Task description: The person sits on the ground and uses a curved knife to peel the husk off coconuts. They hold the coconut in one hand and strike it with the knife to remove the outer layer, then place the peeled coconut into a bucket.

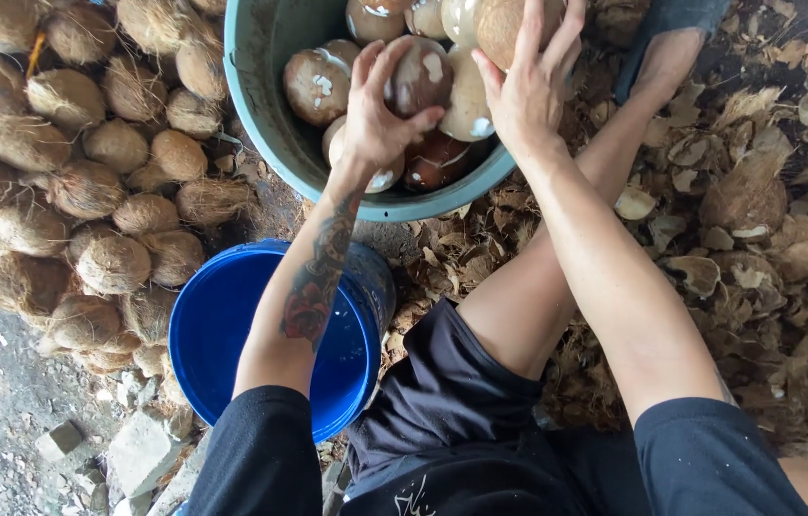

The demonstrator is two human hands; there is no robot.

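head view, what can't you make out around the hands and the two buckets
- Grey-green tub: its far rim is cut off by the top edge of the head view, so the count of peeled coconuts is unknown.
- Left hand: covers part of one coconut.
- Right hand: fingers hide the coconut beneath.
- Blue bucket: left forearm crosses it; contents unclear.

Soft, even daylight; no hard shadows, no glare. Focus sharp across centre. Mild wide-angle stretch at edges. Upper right corner darker.
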